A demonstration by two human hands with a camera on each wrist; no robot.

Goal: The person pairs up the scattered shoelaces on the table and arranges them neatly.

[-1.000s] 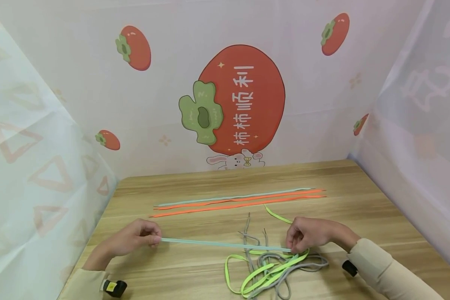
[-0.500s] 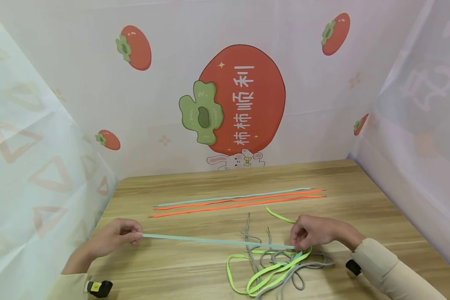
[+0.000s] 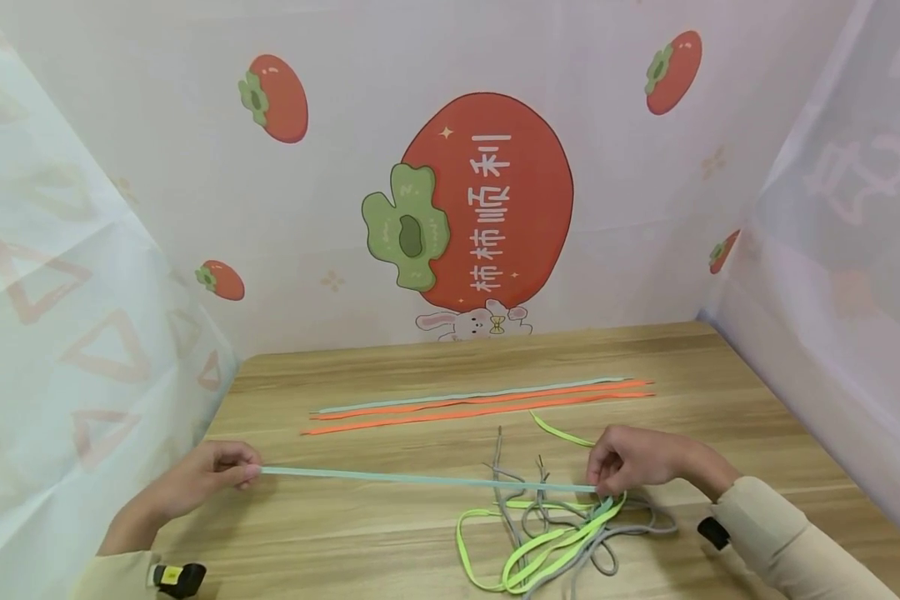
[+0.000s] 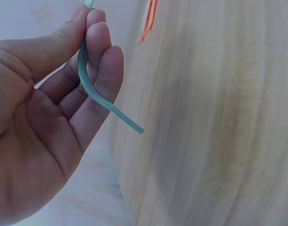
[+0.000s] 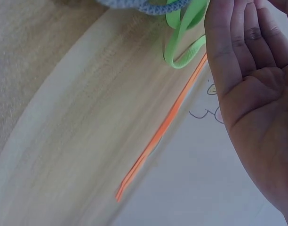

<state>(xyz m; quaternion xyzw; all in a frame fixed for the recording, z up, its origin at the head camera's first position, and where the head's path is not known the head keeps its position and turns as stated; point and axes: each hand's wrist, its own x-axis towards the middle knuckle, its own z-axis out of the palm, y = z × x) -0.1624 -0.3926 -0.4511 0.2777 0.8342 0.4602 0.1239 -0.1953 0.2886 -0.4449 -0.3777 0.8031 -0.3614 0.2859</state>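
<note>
More mint lace (image 3: 420,479) between hands (image 3: 198,479) (image 3: 636,461)

Matt woven cloth is seen in the held mint lace (image 3: 420,478), smooth cloth in the far orange laces (image 3: 390,423); smooth wood grain is shown by the tabletop (image 3: 345,542), matt cloth by the sleeves (image 3: 765,517).

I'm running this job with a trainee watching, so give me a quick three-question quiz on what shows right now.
1. How many orange laces lie on the table?
2. True or false: the left hand pinches one of the orange laces.
3. Which is nearer the bright green lacing? A: left hand. B: right hand.

Key: 1, two; 2, false, its fingers pinch a pale teal lace; 3, B.
</note>
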